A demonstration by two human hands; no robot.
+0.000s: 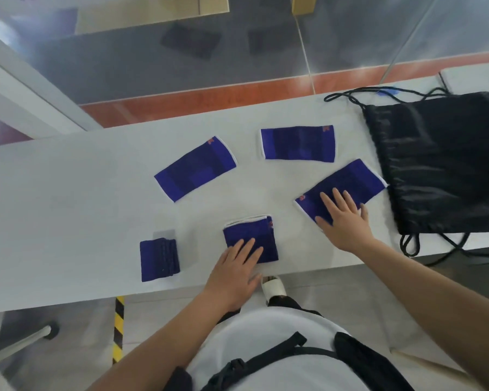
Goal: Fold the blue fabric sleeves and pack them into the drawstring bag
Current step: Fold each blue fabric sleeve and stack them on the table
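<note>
Inspector: White worktop (68, 207) noted. Hands?
Assessor: Both flat, gripping nothing. The right hand (343, 218) presses the unfolded sleeve (353, 179), long axis diagonal toward the drawstring bag (441, 165); the left hand (235, 270) presses the folded sleeve (246, 230).

Bright, even, diffuse light falls on the white table (68, 207), whose top reads pale and slightly washed out, with no hard shadow on it. Thin, soft shadows sit on the table under the left hand (235, 273) and the right hand (345, 221), and a faint grey patch lies just beyond the small folded sleeve (158, 259) near the table's front edge. At the table's right end the black drawstring bag (441, 165) shows streaks of sheen. Beyond the table's far edge the grey surface (110, 66) is hazy with dim reflections. The table's edges bow from the wide lens, and below its front left corner the white metal legs (17, 342) smear into blur. The whole picture is soft.
</note>
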